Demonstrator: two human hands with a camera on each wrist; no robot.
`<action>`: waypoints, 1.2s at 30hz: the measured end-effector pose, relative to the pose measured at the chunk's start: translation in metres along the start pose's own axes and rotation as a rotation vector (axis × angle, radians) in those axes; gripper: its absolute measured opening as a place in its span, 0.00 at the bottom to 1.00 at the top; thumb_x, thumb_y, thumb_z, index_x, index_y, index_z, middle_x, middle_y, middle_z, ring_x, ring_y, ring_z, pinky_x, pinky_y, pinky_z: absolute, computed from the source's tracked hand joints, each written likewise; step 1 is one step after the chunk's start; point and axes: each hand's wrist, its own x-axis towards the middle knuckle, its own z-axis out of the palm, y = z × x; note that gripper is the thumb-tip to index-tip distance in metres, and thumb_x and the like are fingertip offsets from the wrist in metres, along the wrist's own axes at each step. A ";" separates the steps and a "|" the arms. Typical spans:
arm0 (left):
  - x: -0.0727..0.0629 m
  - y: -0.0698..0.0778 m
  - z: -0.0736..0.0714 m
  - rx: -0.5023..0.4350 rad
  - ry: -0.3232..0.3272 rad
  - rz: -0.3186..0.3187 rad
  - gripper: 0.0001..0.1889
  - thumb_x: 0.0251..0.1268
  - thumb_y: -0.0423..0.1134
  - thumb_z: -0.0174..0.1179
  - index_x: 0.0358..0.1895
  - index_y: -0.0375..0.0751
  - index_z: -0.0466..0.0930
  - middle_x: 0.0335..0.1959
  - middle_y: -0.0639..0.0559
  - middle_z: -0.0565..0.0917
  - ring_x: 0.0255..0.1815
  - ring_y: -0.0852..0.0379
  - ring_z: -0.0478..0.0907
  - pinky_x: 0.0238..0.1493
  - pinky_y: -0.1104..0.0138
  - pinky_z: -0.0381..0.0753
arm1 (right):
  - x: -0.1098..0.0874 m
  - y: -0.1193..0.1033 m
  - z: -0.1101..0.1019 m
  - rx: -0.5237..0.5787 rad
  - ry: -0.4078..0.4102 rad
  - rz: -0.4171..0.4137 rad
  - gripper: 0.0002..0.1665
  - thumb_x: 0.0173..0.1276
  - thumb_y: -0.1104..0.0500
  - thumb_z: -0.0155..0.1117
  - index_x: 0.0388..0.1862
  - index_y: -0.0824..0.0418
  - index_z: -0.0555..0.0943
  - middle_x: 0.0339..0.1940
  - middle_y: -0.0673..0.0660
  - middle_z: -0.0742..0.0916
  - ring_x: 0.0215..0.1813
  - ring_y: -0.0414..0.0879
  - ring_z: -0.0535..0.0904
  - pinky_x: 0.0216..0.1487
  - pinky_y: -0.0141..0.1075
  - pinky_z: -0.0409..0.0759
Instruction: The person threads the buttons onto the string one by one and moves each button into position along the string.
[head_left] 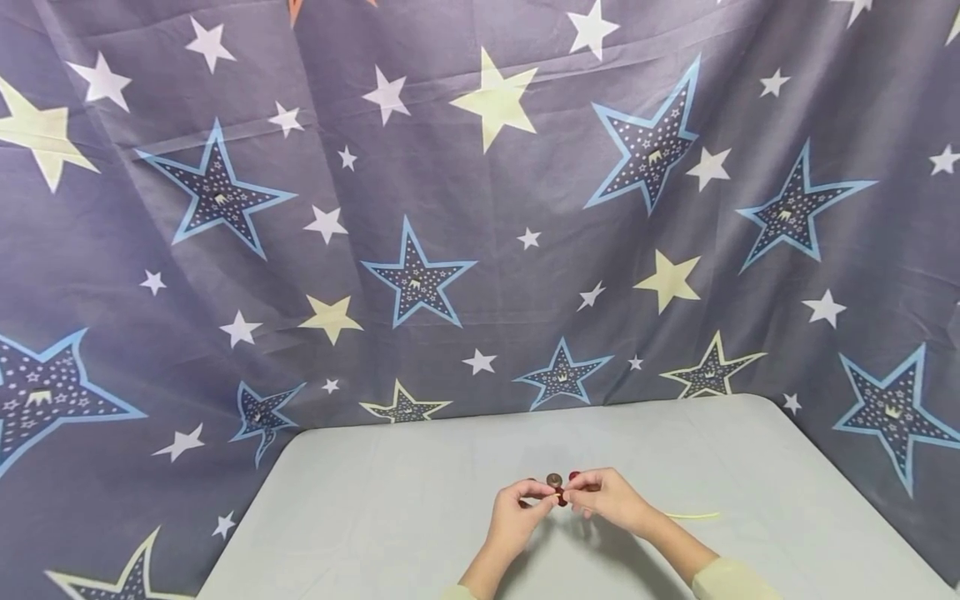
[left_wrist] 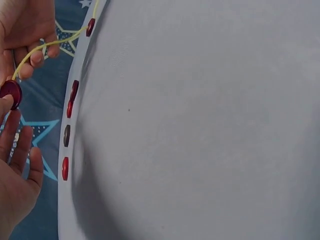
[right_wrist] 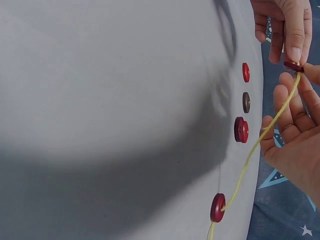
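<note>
A dark red button point(head_left: 561, 497) is held up between both hands, with a yellow cord point(right_wrist: 257, 137) running through it. My right hand point(head_left: 611, 500) pinches the button by its edge. My left hand point(head_left: 513, 518) pinches close to the button's face, where a bit of the cord's tip shows. From the button the cord droops to another dark red button point(right_wrist: 218, 207) threaded on it, standing on edge on the table. Loose beside it in the right wrist view are a dark red button point(right_wrist: 238, 130) against a bright red one point(right_wrist: 245, 131), a brown button point(right_wrist: 246, 102) and another red button point(right_wrist: 245, 72).
The loose buttons lie on the white table point(head_left: 360, 500) just beyond the hands in the head view. Part of the yellow cord lies on the tabletop right of the right wrist. A grey curtain point(head_left: 450, 192) with printed stars hangs behind the table.
</note>
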 end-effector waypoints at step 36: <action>-0.006 0.007 -0.002 0.041 -0.010 -0.046 0.04 0.54 0.34 0.65 0.31 0.37 0.83 0.30 0.42 0.83 0.29 0.71 0.73 0.30 0.76 0.70 | -0.003 -0.001 0.009 -0.372 0.038 -0.259 0.11 0.54 0.59 0.70 0.38 0.58 0.82 0.25 0.51 0.83 0.27 0.33 0.74 0.28 0.29 0.75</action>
